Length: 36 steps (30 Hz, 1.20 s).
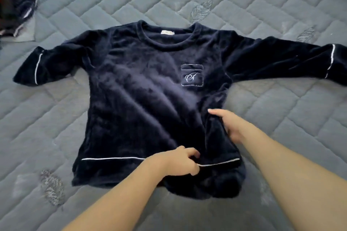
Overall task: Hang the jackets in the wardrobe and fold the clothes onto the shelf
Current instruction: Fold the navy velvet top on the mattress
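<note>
A navy velvet top (pixel 139 88) with white piping and a monogrammed chest pocket lies face up on the bed, both sleeves spread out to the sides. Its lower right hem is bunched into folds. My left hand (pixel 178 161) pinches the hem at the white piping line near the bottom middle. My right hand (pixel 229 124) grips a fold of fabric on the lower right side of the top, thumb on top and fingers tucked under the cloth.
A grey quilted mattress (pixel 281 118) with embroidered leaf patches fills the view. A pile of other clothes (pixel 16 0), dark with white stripes and something red, sits at the far left corner.
</note>
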Each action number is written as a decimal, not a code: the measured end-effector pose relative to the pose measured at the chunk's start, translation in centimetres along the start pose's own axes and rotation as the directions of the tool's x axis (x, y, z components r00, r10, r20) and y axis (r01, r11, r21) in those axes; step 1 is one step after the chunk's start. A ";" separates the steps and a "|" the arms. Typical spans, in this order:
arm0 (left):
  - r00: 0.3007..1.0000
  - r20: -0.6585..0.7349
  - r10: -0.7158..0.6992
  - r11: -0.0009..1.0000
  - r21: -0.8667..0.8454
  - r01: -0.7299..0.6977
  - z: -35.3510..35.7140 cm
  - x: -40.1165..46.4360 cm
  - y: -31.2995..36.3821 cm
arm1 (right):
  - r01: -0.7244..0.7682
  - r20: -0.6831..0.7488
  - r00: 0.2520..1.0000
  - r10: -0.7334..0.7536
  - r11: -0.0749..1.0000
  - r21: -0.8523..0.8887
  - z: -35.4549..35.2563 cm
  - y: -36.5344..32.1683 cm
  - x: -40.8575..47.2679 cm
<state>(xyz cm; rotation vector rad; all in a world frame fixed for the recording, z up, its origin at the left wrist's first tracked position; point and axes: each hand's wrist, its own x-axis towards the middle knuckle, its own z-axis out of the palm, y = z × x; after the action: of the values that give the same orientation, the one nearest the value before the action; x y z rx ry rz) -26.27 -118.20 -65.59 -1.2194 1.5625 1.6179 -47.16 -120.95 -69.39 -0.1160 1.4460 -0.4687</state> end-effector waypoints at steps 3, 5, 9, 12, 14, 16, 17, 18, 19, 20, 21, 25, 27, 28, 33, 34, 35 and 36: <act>0.947 -0.282 -0.157 0.980 0.074 0.184 0.8 1.1 -4.1 | -0.102 0.076 0.990 0.122 0.969 -0.226 -1.3 5.0 -1.1; 0.816 -0.539 -0.209 0.968 0.007 0.252 0.9 1.4 -7.1 | -0.063 -0.025 0.998 0.058 0.967 -0.248 -1.9 7.4 -1.3; 0.703 -0.652 -0.285 0.912 0.041 0.408 1.7 1.6 -10.7 | 0.145 -0.525 0.791 -0.313 0.930 -0.337 -3.4 8.3 -0.7; 0.713 -0.640 -0.286 0.909 0.055 0.414 2.8 2.1 -11.9 | 0.176 -0.583 0.758 -0.294 0.952 -0.252 -4.2 8.6 -1.4; 0.652 -0.705 -0.279 0.929 -0.028 0.368 3.0 2.1 -12.5 | 0.083 -0.506 0.846 -0.166 0.979 -0.184 -3.5 10.5 -2.2; 0.508 -0.800 -0.320 0.928 -0.158 0.336 2.9 2.0 -13.4 | -0.029 -0.466 0.882 -0.069 0.979 -0.200 -2.6 13.3 -2.5; 0.419 -0.831 -0.366 0.918 -0.249 0.309 2.8 1.8 -14.1 | -0.083 -0.479 0.877 -0.045 0.966 -0.243 -2.1 14.7 -2.5; 0.333 -0.841 -0.426 0.896 -0.340 0.286 2.4 1.5 -14.9 | -0.127 -0.516 0.855 -0.041 0.950 -0.285 -1.5 15.7 -2.4; 0.268 -0.830 -0.489 0.864 -0.419 0.279 1.9 1.3 -16.0 | -0.152 -0.573 0.817 -0.058 0.938 -0.311 -0.7 16.4 -2.5; 0.227 -0.797 -0.560 0.819 -0.491 0.295 1.2 1.0 -17.1 | -0.146 -0.629 0.772 -0.095 0.936 -0.320 0.2 16.6 -2.5; 0.199 -0.737 -0.646 0.754 -0.575 0.318 0.4 0.5 -18.4 | -0.118 -0.670 0.731 -0.132 0.942 -0.313 1.1 16.5 -2.4; 0.254 -0.593 -0.764 0.641 -0.650 0.409 -2.5 -1.8 -22.2 | -0.006 -0.746 0.656 -0.114 0.988 -0.156 5.5 15.5 -1.2; 0.362 -0.715 -0.597 0.802 -0.540 0.256 -3.4 -2.6 -22.8 | -0.018 -0.739 0.672 -0.047 0.997 -0.080 7.1 15.5 -1.1; 0.402 -0.754 -0.519 0.847 -0.518 0.121 -3.6 -3.2 -22.9 | -0.044 -0.735 0.676 -0.059 0.992 -0.121 7.5 15.7 -1.2; 0.272 -0.786 -0.555 0.817 -0.453 0.357 -2.6 -8.1 -25.7 | -0.289 -0.732 0.661 -0.168 0.843 -0.454 3.5 17.3 -4.7; 0.243 -0.778 -0.580 0.766 -0.419 0.488 -2.0 -8.9 -26.3 | -0.357 -0.726 0.662 -0.189 0.772 -0.526 2.6 17.7 -5.5; 0.225 -0.775 -0.590 0.719 -0.379 0.582 -1.4 -9.4 -26.4 | -0.414 -0.723 0.651 -0.231 0.691 -0.593 2.2 17.9 -5.9; 0.237 -0.780 -0.579 0.693 -0.317 0.648 -0.8 -9.6 -25.8 | -0.453 -0.718 0.640 -0.274 0.621 -0.640 2.3 17.8 -6.1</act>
<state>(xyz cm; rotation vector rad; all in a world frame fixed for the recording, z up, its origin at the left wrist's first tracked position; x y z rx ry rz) 0.73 -113.29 -68.49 -2.4244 1.2330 0.3466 -41.05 -103.07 -69.76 -0.6081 2.4557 0.3537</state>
